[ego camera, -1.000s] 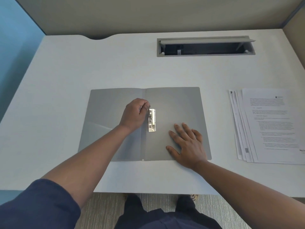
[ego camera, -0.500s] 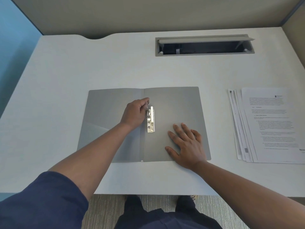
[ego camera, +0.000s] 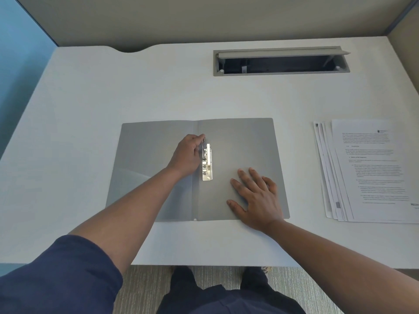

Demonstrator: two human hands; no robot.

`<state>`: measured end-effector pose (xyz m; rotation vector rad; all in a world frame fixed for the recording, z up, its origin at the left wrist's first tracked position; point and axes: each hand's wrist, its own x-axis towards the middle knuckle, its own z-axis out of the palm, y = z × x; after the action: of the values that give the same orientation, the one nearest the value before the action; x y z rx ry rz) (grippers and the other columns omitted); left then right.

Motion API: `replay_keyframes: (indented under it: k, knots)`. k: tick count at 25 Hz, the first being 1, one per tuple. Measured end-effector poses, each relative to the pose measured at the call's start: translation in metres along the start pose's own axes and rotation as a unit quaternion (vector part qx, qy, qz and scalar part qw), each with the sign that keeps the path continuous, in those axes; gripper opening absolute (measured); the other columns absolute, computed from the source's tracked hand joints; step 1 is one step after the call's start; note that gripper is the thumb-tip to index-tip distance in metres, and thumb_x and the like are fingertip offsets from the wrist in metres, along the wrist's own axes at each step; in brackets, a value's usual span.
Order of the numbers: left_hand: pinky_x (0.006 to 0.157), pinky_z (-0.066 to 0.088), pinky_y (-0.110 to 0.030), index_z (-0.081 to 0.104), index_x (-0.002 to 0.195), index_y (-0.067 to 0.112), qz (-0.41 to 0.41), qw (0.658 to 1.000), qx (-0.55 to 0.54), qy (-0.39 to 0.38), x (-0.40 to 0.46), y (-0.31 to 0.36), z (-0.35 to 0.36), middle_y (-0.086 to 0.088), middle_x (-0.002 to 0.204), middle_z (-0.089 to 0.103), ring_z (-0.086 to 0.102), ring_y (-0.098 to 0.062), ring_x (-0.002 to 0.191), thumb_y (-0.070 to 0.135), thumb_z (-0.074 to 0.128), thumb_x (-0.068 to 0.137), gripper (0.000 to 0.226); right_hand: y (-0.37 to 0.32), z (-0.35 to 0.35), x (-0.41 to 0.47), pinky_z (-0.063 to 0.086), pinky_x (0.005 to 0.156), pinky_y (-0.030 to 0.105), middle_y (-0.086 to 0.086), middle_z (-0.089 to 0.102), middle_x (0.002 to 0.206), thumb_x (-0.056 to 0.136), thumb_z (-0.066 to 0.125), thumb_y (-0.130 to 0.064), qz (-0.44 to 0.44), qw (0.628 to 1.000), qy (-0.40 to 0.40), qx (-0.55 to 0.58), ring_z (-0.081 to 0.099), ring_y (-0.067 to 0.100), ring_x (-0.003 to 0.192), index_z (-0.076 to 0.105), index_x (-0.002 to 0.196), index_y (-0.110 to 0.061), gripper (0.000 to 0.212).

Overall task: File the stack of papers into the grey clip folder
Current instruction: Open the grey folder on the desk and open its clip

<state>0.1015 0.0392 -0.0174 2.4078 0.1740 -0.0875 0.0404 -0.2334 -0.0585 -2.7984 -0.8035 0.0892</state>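
Clip lever (ego camera: 202, 148) now raised, left hand (ego camera: 186, 156) pinching

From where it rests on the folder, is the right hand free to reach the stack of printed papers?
Probably yes. The right hand lies flat and empty on the open grey clip folder; only bare white desk separates it from the stack of printed papers.

One grey clip folder (ego camera: 238, 141) lies open near the front edge of one white desk (ego camera: 113, 87), bearing one metal clip (ego camera: 207, 163), with one fanned stack of papers (ego camera: 362, 168) by the right edge, one cable tray (ego camera: 281, 61) toward the back edge, and two hands: left hand (ego camera: 187, 156), right hand (ego camera: 258, 198).
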Motion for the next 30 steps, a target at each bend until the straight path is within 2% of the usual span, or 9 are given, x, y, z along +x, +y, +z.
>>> replay_keyframes:
  k: [9, 13, 15, 17, 18, 20, 24, 27, 30]
  knots:
    - [0.095, 0.039, -0.028, 0.048, 0.144, 0.008, -0.028, 0.999, -0.003, -0.032, -0.004, 0.009, -0.005, -0.011, 0.126, 0.054, 0.051, -0.024, 0.117, -0.012, 0.038, 0.084, 0.064, 0.000, 0.000, 0.001, 0.019, 0.116, 0.047, -0.004, 0.039, 0.162, 0.096, 0.036, -0.069, 0.004, 1.000, -0.003, 0.004, 0.025, 0.026, 0.152, 0.052, 0.143, -0.035, 0.061]
    - [0.086, 0.038, -0.028, 0.051, 0.126, 0.010, -0.036, 0.998, -0.014, -0.052, -0.008, 0.014, -0.009, -0.009, 0.119, 0.055, 0.052, -0.025, 0.109, -0.009, 0.039, 0.078, 0.052, 0.001, -0.008, 0.003, 0.019, 0.115, 0.044, -0.008, 0.040, 0.161, 0.092, 0.045, -0.067, 0.014, 0.999, -0.014, 0.042, 0.026, 0.022, 0.152, 0.054, 0.142, -0.038, 0.058]
    - [0.085, 0.038, -0.032, 0.045, 0.105, 0.025, -0.033, 0.997, -0.027, -0.064, -0.010, 0.016, -0.013, -0.003, 0.112, 0.052, 0.048, -0.021, 0.100, -0.005, 0.038, 0.076, 0.042, 0.000, -0.012, 0.006, 0.014, 0.116, 0.039, -0.011, 0.038, 0.161, 0.091, 0.046, -0.064, 0.028, 0.994, -0.035, 0.097, 0.023, 0.017, 0.153, 0.055, 0.142, -0.038, 0.058]
    - [0.088, 0.040, -0.033, 0.042, 0.098, 0.041, -0.045, 0.995, -0.068, -0.065, -0.007, 0.016, -0.012, 0.005, 0.107, 0.051, 0.047, -0.020, 0.101, -0.009, 0.038, 0.079, 0.053, 0.004, -0.024, 0.010, 0.014, 0.116, 0.035, -0.011, 0.040, 0.160, 0.091, 0.051, -0.059, 0.059, 0.980, -0.056, 0.184, 0.026, 0.013, 0.151, 0.057, 0.141, -0.034, 0.056]
    - [0.092, 0.040, -0.033, 0.050, 0.106, 0.040, -0.064, 0.993, -0.076, -0.060, -0.003, 0.018, -0.010, 0.007, 0.110, 0.052, 0.049, -0.019, 0.105, -0.010, 0.038, 0.082, 0.057, 0.007, -0.034, 0.012, 0.019, 0.116, 0.035, -0.009, 0.043, 0.158, 0.092, 0.056, -0.053, 0.074, 0.970, -0.053, 0.227, 0.032, 0.012, 0.149, 0.059, 0.140, -0.031, 0.053]
    - [0.097, 0.041, -0.030, 0.054, 0.134, 0.020, -0.068, 0.995, -0.070, -0.012, 0.009, 0.034, 0.003, 0.002, 0.122, 0.053, 0.052, -0.018, 0.111, -0.008, 0.042, 0.087, 0.056, 0.030, -0.054, 0.005, 0.031, 0.116, 0.039, -0.005, 0.050, 0.154, 0.094, 0.065, -0.039, 0.114, 0.957, 0.004, 0.265, 0.045, 0.014, 0.141, 0.062, 0.137, -0.025, 0.046]
    - [0.086, 0.041, -0.017, 0.059, 0.131, 0.013, 0.000, 0.992, -0.106, 0.069, 0.015, 0.092, 0.036, -0.003, 0.127, 0.056, 0.058, -0.015, 0.106, -0.009, 0.039, 0.088, 0.052, 0.084, -0.087, -0.017, 0.046, 0.106, 0.049, 0.004, 0.060, 0.144, 0.095, 0.067, -0.020, 0.195, 0.949, 0.109, 0.223, 0.058, 0.023, 0.130, 0.069, 0.128, -0.014, 0.034]
    - [0.077, 0.045, -0.017, 0.061, 0.124, 0.020, -0.064, 0.975, -0.211, 0.021, 0.004, 0.124, 0.054, 0.006, 0.116, 0.059, 0.060, -0.012, 0.102, -0.005, 0.040, 0.089, 0.048, 0.106, -0.100, -0.019, 0.047, 0.105, 0.049, 0.008, 0.062, 0.142, 0.094, 0.065, -0.012, 0.230, 0.947, 0.131, 0.182, 0.058, 0.027, 0.129, 0.070, 0.126, -0.011, 0.032]
    - [0.074, 0.047, -0.031, 0.061, 0.112, 0.020, -0.156, 0.929, -0.322, -0.096, 0.004, 0.176, 0.099, 0.004, 0.100, 0.057, 0.055, -0.016, 0.083, -0.001, 0.048, 0.091, 0.033, 0.151, -0.112, -0.034, 0.037, 0.112, 0.055, 0.006, 0.049, 0.155, 0.095, 0.060, -0.013, 0.310, 0.938, 0.101, 0.122, 0.039, 0.027, 0.146, 0.062, 0.136, -0.015, 0.041]
